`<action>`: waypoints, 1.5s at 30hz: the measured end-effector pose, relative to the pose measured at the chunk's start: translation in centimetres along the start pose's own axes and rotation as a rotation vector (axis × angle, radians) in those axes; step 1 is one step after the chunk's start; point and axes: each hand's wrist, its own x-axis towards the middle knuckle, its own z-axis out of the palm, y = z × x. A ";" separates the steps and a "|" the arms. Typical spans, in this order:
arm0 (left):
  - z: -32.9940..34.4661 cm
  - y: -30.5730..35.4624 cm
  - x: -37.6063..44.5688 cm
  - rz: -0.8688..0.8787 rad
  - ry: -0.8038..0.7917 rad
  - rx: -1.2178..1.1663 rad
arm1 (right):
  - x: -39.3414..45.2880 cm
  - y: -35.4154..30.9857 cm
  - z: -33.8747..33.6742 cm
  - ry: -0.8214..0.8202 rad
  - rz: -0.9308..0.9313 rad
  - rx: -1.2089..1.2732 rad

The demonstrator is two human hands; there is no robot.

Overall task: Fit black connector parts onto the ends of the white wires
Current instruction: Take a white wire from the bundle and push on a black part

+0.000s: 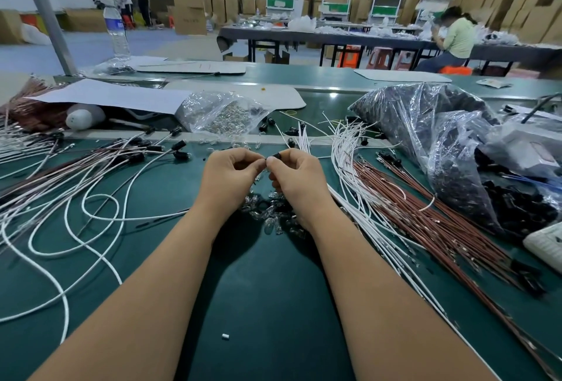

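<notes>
Your left hand [231,171] and right hand [293,174] meet fingertip to fingertip above the green desk [267,289]. Your right hand pinches a black connector part [276,155]; your left pinches something too small to tell. White wires [349,149] lie at two o'clock of your hands, and bags of black parts [425,125] farther out.

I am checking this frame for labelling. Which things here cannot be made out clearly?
- Head view: what the left hand pinches is hidden by its own fingertips.
- Only a tip of the black connector shows above the right hand; whether a wire enters it cannot be told.
- The small glass parts are partly hidden behind both wrists.
- The bag of black parts blurs under glare.
</notes>
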 end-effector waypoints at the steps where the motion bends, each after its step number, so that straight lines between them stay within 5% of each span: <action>1: 0.0 0.0 0.1 0.010 -0.002 0.007 | 0.0 0.0 0.0 -0.004 0.007 0.008; 31: -0.9 0.2 0.4 0.127 -0.003 0.137 | 0.1 -1.3 -1.4 0.101 -0.045 0.065; 45: -0.6 0.1 0.2 0.092 0.012 0.137 | 0.1 -0.6 -1.2 0.226 -0.376 -0.385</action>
